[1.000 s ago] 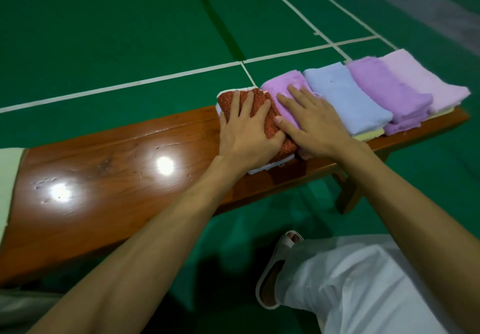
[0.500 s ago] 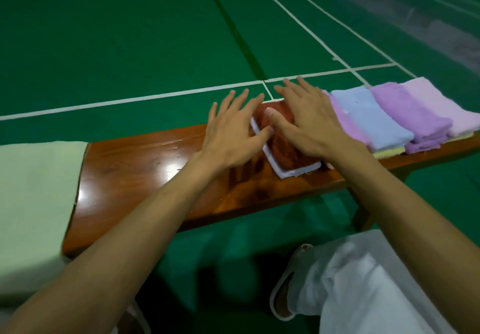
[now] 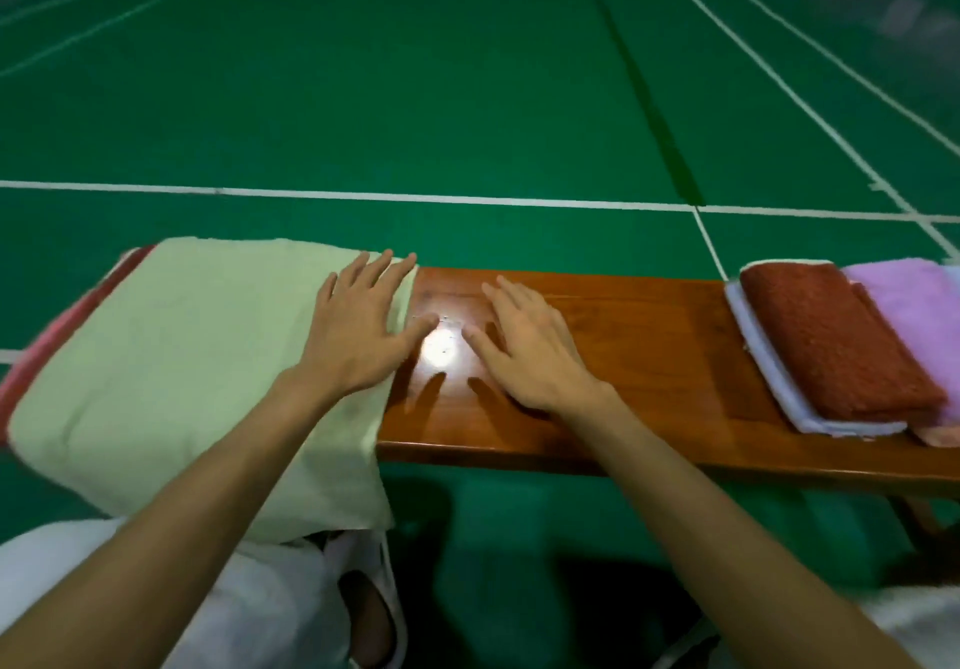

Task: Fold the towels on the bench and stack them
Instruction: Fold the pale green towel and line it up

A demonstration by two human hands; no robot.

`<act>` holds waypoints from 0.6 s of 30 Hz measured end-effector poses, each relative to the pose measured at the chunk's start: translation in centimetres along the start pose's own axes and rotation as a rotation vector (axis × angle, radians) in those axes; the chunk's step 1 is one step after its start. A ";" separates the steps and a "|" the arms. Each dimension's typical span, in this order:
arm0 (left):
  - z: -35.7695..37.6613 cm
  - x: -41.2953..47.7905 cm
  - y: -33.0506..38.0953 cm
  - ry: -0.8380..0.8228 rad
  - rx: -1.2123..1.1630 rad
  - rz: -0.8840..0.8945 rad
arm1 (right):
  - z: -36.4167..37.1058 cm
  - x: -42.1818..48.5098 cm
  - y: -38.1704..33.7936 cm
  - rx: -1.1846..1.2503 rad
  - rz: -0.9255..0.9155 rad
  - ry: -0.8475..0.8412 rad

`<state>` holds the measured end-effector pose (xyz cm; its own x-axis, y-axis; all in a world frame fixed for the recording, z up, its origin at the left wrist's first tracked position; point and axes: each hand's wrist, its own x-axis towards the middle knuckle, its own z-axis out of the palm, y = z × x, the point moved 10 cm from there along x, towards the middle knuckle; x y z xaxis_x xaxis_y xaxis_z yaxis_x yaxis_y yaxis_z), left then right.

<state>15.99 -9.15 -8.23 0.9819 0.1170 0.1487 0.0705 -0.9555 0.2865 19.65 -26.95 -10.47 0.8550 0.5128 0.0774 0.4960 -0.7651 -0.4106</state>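
Observation:
A pale green towel point(image 3: 182, 356) lies spread over the left end of the wooden bench point(image 3: 649, 356), its near edge hanging over the front. My left hand point(image 3: 363, 330) lies flat with fingers straight on the towel's right edge. My right hand point(image 3: 524, 341) hovers open over the bare wood just right of it, holding nothing. At the right end sits a folded rust-red towel point(image 3: 831, 341) on a white folded one point(image 3: 769, 377), with a folded lilac towel point(image 3: 909, 304) beside it.
A pink towel point(image 3: 67, 315) shows under the green one at the far left. The green court floor point(image 3: 415, 96) with white lines surrounds the bench. My white-trousered knees and a slipper point(image 3: 369, 611) are below the bench's front edge.
Both hands have left the rust-red towel and moved left along the bench. My left hand now rests on the green towel, and the view has swung left.

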 end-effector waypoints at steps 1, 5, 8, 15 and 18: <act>-0.5 -0.6 -2.7 0.005 0.023 -0.031 | 1.2 0.7 -1.6 0.022 -0.007 -0.006; -2.0 -3.0 -11.8 -0.017 0.053 -0.149 | 4.6 3.1 -7.4 0.040 -0.034 0.005; -3.4 -4.1 -16.6 0.021 0.031 -0.232 | 5.1 4.1 -9.8 -0.055 -0.018 0.103; -7.7 -7.0 -22.7 0.371 0.124 -0.553 | 4.1 3.9 -8.7 0.037 0.155 0.253; -9.6 -8.3 -24.3 0.508 0.074 -0.707 | 4.1 3.8 -8.9 0.022 0.153 0.257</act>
<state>4.46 15.71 -7.33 0.5076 0.7787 0.3687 0.6622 -0.6264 0.4112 17.82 -16.59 -10.25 0.9312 0.2744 0.2398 0.3574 -0.8158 -0.4547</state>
